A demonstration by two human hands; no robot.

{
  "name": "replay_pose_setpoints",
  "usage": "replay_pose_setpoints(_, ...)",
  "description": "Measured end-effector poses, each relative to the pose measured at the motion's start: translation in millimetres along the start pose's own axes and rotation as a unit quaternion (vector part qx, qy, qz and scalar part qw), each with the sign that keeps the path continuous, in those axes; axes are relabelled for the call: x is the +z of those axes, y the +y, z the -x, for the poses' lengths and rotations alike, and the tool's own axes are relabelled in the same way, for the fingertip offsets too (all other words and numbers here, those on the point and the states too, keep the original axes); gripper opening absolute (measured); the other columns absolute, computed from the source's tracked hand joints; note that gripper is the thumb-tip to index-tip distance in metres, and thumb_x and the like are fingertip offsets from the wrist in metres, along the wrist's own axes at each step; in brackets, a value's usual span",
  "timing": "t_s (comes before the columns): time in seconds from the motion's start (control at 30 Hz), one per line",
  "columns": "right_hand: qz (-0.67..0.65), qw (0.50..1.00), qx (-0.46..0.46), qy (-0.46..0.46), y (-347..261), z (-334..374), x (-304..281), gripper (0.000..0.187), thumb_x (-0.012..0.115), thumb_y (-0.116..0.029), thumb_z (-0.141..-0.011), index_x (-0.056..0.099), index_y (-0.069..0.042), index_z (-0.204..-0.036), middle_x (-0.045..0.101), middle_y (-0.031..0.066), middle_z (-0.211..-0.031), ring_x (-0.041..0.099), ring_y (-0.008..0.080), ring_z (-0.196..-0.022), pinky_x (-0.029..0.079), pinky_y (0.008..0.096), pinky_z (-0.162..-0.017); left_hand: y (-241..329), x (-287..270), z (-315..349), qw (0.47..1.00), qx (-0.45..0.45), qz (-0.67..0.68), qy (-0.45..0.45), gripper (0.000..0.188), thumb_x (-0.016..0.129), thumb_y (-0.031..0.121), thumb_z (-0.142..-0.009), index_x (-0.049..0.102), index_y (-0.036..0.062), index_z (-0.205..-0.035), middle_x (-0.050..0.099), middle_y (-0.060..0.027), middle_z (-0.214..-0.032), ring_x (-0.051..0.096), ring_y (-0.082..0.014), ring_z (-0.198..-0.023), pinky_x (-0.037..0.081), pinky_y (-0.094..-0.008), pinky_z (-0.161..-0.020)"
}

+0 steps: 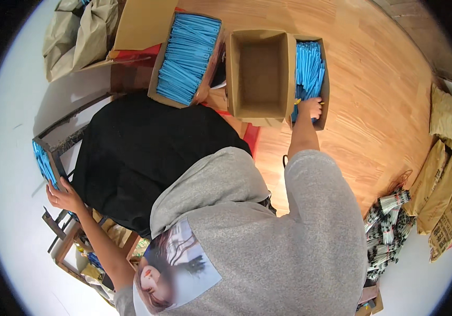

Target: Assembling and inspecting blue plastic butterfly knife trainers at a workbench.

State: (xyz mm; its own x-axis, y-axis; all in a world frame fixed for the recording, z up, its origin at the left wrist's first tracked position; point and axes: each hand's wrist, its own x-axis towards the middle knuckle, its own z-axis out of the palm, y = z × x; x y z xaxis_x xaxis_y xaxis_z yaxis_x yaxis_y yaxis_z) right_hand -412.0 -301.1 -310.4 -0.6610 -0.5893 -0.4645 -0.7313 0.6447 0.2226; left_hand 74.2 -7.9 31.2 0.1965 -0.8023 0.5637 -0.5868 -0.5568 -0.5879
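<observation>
My right hand (311,108) reaches into the near end of a narrow cardboard box (318,124) at the right. Its fingers are curled, and small yellow bits show on either side of them; what they hold I cannot make out. Thin blue plastic strips (309,66) fill the far part of that box. Out at the far left, my left hand (64,198) grips the near end of a small shallow tray (56,160), thumb on one side and fingers on the other. More blue strips (43,162) lie in this tray.
An empty cardboard box (260,73) stands between the right box and another carton of blue strips (188,58). Black cloth (126,152) covers my lap. Paper sacks (442,189) and bundles of thin pale rods with dark ends (389,231) lie at the right. A metal frame (76,122) stands left.
</observation>
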Motion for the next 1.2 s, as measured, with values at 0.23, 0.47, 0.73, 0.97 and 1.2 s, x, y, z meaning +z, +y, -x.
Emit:
replay_pose_setpoints(0.23, -0.088, 0.996, -0.031, 0.008, 15.1, 11.5, -4.2, 0.067, 0.067, -0.028, -0.064, 0.028, -0.004, -0.113, 0.058, 0.0169, -0.09, 0.058, 0.0295, -0.082, 0.049, 0.0376, -0.068, -1.3, 4.0, -0.7, 0.999, -0.034, -0.015, -0.017, 0.039, 0.059, 0.037, -0.075, 0.052, 0.0116, -0.105, 0.049, -0.0107, -0.106, 0.047, -0.0278, -0.097, 0.037, -0.0409, -0.08)
replay_pose_setpoints(0.47, -0.067, 0.988, -0.134, 0.037, 29.0, 34.5, -36.5, 0.071, 0.063, -0.015, -0.066, 0.02, -0.006, -0.122, 0.059, 0.0163, -0.087, 0.059, 0.0298, -0.081, 0.049, 0.0378, -0.067, -2.3, 14.7, -2.8, 0.999, -0.038, -0.026, 0.027, 0.041, 0.058, 0.04, -0.075, 0.051, 0.0138, -0.105, 0.047, -0.0125, -0.108, 0.045, -0.0296, -0.096, 0.036, -0.0433, -0.08)
replay_pose_setpoints(0.73, 0.039, 0.988, -0.133, -0.066, 35.3, 41.5, -65.2, 0.061, 0.062, -0.016, -0.065, 0.03, -0.005, -0.116, 0.058, 0.0178, -0.089, 0.059, 0.0302, -0.082, 0.048, 0.0373, -0.07, 0.7, 18.6, 0.8, 0.996, -0.056, -0.021, 0.063, 0.04, 0.058, 0.04, -0.075, 0.051, 0.0143, -0.105, 0.043, -0.0171, -0.109, 0.042, -0.0312, -0.099, 0.035, -0.0442, -0.08)
replay_pose_setpoints(0.97, -0.066, 0.985, -0.149, -0.048, 48.9, 34.9, -81.5, 0.036, 0.057, -0.018, -0.061, 0.052, 0.0, -0.092, 0.059, 0.0195, -0.083, 0.057, 0.0336, -0.082, 0.046, 0.0413, -0.07, 13.9, 10.9, -1.7, 0.993, -0.075, -0.017, 0.084, 0.04, 0.057, 0.037, -0.077, 0.05, 0.0098, -0.106, 0.041, -0.019, -0.111, 0.039, -0.0313, -0.103, 0.033, -0.0453, -0.08)
replay_pose_setpoints(1.2, -0.243, 0.897, -0.369, 0.015, 46.0, 83.5, -156.3, 0.03, 0.057, -0.014, -0.065, 0.051, -0.001, -0.091, 0.06, 0.0154, -0.079, 0.059, 0.029, -0.071, 0.046, 0.0369, -0.064, 74.4, -20.9, -24.0, 0.947, -0.167, 0.259, 0.091, 0.046, 0.061, 0.023, -0.077, 0.043, 0.0028, -0.113, 0.038, -0.0203, -0.114, 0.038, -0.0305, -0.106, 0.034, -0.0408, -0.085)
